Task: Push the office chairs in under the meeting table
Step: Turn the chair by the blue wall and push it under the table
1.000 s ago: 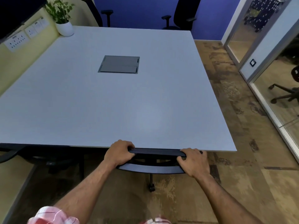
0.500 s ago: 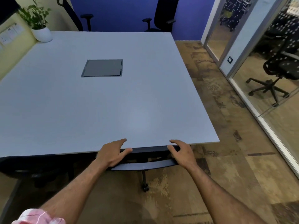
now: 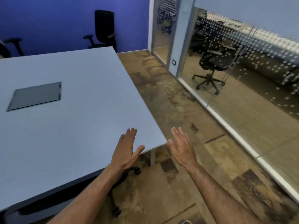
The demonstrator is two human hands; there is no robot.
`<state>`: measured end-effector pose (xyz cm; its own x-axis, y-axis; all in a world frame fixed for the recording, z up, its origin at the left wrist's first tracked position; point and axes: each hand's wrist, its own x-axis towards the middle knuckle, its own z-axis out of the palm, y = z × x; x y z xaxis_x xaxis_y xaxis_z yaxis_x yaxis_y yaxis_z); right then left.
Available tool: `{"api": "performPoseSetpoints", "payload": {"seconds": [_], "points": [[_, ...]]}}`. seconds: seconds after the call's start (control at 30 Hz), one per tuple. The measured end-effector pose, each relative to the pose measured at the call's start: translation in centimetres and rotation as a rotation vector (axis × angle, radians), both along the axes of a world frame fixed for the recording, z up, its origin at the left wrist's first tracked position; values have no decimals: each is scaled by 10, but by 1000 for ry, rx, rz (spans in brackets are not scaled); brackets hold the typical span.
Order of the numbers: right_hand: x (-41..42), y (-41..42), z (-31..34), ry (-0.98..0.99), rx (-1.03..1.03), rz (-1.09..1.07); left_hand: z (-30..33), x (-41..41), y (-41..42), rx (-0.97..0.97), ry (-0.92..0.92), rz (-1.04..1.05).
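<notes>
The grey meeting table point(image 3: 77, 120) fills the left of the view. An office chair point(image 3: 119, 180) is tucked under its near edge; only its black base, casters and part of the backrest show. My left hand point(image 3: 126, 152) hovers open over the table's near right corner, fingers apart, holding nothing. My right hand point(image 3: 182, 147) is open to the right of that corner, above the floor, also holding nothing. A black chair point(image 3: 104, 29) stands at the far side against the blue wall. Part of another chair point(image 3: 12, 46) shows at the far left.
A dark cable box lid point(image 3: 34, 96) is set into the tabletop. A glass partition point(image 3: 234, 88) runs along the right, with a mesh chair point(image 3: 212, 65) behind it. Brown patterned carpet point(image 3: 169, 101) lies between table and glass.
Both hands let go of the chair's backrest and lifted, fingers spread. The view swung right, so the table's right corner and the glass wall came into view.
</notes>
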<state>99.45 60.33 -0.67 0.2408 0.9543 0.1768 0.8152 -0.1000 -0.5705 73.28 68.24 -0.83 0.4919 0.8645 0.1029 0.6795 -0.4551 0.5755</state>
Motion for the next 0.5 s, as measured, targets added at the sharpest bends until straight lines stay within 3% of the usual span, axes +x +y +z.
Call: {"api": "performPoseSetpoints", "payload": {"seconds": [0.27,0.5], "points": [[172,23,36,-90,44,37,12,195,28,27,-136,-6],[266,93,42,-67,40,77,24,298,72,18,-161,71]]}}
